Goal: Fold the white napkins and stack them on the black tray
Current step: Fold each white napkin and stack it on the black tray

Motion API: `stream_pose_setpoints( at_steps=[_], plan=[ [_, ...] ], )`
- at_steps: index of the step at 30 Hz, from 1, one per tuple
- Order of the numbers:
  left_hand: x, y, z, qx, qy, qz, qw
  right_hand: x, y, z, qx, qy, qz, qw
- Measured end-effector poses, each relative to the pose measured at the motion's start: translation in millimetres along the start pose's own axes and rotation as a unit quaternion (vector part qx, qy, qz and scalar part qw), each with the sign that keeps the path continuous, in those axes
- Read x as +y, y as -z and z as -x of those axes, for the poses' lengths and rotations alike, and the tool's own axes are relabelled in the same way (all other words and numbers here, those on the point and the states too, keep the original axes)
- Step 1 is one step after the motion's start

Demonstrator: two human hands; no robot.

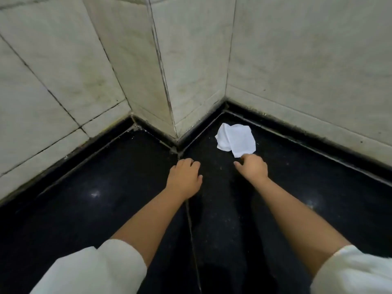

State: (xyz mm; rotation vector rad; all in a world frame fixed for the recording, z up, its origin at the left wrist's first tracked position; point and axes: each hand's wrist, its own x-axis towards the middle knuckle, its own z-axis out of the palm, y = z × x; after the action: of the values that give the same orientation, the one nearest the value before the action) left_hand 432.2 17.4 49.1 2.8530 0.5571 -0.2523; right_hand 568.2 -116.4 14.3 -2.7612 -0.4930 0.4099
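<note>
Napkin (pixel 235 140) crumpled on black surface (pixel 106 209); hands: right (pixel 253 167) touching its corner, left (pixel 184 177) released.

The right hand (pixel 252 167) covers the near corner of the crumpled white paper napkin (pixel 235 140), so whether its fingertips pinch that corner or only touch it cannot be told. The napkin's underside and its inner folds are out of sight. The left hand (pixel 184 177) shows only its back; its palm and the curled fingertips are hidden. Behind both hands, the rolled white fabric sleeves (pixel 93 270) are cut off by the bottom edge, left and right alike.
</note>
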Motion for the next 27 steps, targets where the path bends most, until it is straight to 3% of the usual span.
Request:
stream_pose_setpoints(
  at_steps=[6,10,13,20,22,27],
  plan=[
    [-6.0,-22.0,-52.8,-0.024,-0.019,0.003,1.0,-2.3,-28.5,-59.7,0.031,-0.024,0.045,0.998],
    [-5.5,-37.3,-68.8,-0.044,-0.02,0.018,0.999,12.7,-35.9,-71.5,0.042,0.021,0.066,0.997],
    [-3.8,-41.2,-76.4,-0.035,-0.013,0.033,0.999,19.0,-33.9,-79.2,0.031,0.052,0.074,0.995],
    [-3.5,-38.4,-88.9,-0.011,0.002,0.051,0.999,3.6,-25.9,-93.3,-0.01,0.028,0.08,0.996],
    [-0.1,-36.6,-92.2,0.006,0.01,0.065,0.998,4.8,-17.1,-90.6,-0.019,0.061,0.076,0.995],
    [27.9,-37.5,-90.4,0.028,-0.012,0.04,0.999,44.6,13.9,-32.3,-0.078,0.251,0.028,0.965]
  ],
)
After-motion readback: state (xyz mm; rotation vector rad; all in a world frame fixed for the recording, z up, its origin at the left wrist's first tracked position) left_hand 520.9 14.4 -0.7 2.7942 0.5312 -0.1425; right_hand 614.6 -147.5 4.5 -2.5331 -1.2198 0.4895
